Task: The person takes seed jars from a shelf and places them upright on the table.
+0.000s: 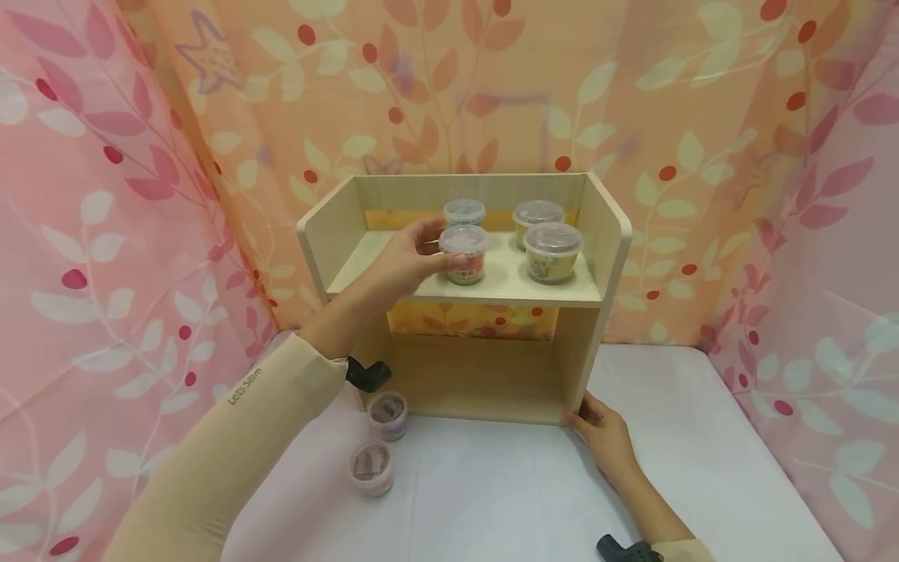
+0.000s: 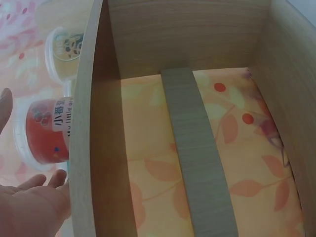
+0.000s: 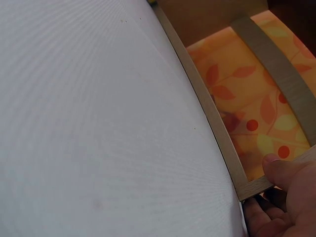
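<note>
My left hand (image 1: 414, 254) is at the upper board of a wooden shelf (image 1: 463, 417), its thumb and fingers apart around a lidded clear tub with red contents (image 1: 468, 267). In the left wrist view, a gap shows between the thumb and that red tub (image 2: 47, 131). Behind it stands a bluish tub (image 1: 463, 211); two yellowish tubs (image 1: 551, 261) stand to the right on the same board. The shelf's lower right front corner is gripped by my right hand (image 1: 609, 441), thumb on the inner face and fingers outside, as the right wrist view shows.
Two tubs with dark-topped lids (image 1: 372, 468) stand on the white tabletop (image 1: 492, 499), left of the shelf's front. Side walls rise at both ends of the upper board. Floral curtains (image 1: 449, 94) hang behind and at both sides.
</note>
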The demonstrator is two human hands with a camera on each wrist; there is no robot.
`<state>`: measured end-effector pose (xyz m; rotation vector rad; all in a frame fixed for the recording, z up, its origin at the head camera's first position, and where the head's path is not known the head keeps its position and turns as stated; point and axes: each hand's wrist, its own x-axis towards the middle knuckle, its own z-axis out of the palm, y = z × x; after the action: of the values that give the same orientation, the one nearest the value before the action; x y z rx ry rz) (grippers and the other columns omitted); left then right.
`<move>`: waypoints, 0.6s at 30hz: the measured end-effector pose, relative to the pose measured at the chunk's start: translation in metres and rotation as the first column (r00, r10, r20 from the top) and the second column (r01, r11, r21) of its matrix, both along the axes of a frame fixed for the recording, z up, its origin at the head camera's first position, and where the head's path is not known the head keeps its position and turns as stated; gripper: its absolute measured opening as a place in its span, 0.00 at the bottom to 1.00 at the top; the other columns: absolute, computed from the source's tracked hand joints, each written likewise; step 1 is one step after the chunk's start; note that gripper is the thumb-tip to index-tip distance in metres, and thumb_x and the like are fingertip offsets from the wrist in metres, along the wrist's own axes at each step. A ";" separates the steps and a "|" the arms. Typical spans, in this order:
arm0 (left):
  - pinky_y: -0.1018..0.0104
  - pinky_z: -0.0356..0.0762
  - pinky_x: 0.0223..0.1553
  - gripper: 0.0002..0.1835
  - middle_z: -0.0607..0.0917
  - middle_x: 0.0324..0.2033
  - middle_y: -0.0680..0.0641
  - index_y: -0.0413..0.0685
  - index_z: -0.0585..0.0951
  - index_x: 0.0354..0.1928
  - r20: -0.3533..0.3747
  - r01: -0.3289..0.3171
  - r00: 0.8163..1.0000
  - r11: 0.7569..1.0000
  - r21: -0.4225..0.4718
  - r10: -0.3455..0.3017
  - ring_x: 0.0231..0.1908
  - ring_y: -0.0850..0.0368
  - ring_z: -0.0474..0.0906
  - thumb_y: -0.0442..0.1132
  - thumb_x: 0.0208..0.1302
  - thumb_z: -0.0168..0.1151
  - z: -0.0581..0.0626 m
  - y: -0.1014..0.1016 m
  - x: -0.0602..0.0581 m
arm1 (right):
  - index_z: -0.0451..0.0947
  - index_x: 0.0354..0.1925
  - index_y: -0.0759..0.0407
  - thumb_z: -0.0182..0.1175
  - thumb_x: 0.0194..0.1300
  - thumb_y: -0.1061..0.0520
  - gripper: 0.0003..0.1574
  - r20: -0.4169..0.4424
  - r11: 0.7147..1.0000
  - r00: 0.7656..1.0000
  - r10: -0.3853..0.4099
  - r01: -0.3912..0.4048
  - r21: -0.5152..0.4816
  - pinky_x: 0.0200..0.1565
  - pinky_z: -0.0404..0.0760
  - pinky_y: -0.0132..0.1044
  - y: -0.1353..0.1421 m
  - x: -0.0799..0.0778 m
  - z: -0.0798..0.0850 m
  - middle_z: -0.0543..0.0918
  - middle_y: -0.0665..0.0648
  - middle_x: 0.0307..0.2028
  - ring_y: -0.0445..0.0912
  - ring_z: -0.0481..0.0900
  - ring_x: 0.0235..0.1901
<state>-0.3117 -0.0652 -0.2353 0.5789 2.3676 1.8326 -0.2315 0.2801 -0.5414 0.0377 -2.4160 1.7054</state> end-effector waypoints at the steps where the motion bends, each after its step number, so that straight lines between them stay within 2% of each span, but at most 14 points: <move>1: 0.54 0.68 0.72 0.45 0.68 0.73 0.46 0.45 0.61 0.77 0.005 -0.005 1.000 1.000 -0.003 0.005 0.70 0.49 0.69 0.40 0.63 0.75 0.000 0.001 -0.001 | 0.62 0.75 0.68 0.69 0.68 0.56 0.45 -0.003 1.000 1.000 0.004 -0.004 -0.001 0.51 0.74 0.15 0.000 0.000 0.000 0.72 0.72 0.67 0.59 0.72 0.67; 4: 0.54 0.69 0.71 0.44 0.70 0.72 0.47 0.45 0.62 0.77 0.011 -0.015 1.000 1.000 -0.018 0.015 0.69 0.50 0.71 0.41 0.62 0.75 -0.001 0.002 -0.004 | 0.63 0.74 0.68 0.70 0.68 0.56 0.44 -0.007 1.000 1.000 0.001 -0.001 -0.011 0.51 0.75 0.15 0.000 0.000 0.000 0.73 0.72 0.67 0.59 0.73 0.67; 11: 0.56 0.71 0.69 0.43 0.76 0.65 0.47 0.46 0.65 0.75 -0.004 0.005 1.000 1.000 -0.026 -0.005 0.64 0.52 0.75 0.43 0.62 0.75 -0.001 0.005 -0.007 | 0.63 0.74 0.68 0.70 0.67 0.56 0.44 0.001 1.000 1.000 -0.019 0.019 0.010 0.50 0.74 0.14 0.001 -0.002 -0.001 0.74 0.72 0.66 0.61 0.74 0.66; 18: 0.58 0.74 0.67 0.40 0.78 0.64 0.47 0.45 0.66 0.74 0.006 -0.003 1.000 1.000 -0.026 0.003 0.63 0.53 0.76 0.42 0.63 0.74 -0.004 0.008 -0.009 | 0.63 0.74 0.67 0.70 0.68 0.55 0.44 0.011 1.000 1.000 -0.013 0.013 0.003 0.50 0.74 0.14 -0.001 0.000 0.001 0.74 0.72 0.66 0.61 0.74 0.66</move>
<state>-0.3205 -0.0574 -0.2389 0.5659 2.3855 1.7999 -0.2319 0.2791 -0.5408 0.0134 -2.4207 1.7015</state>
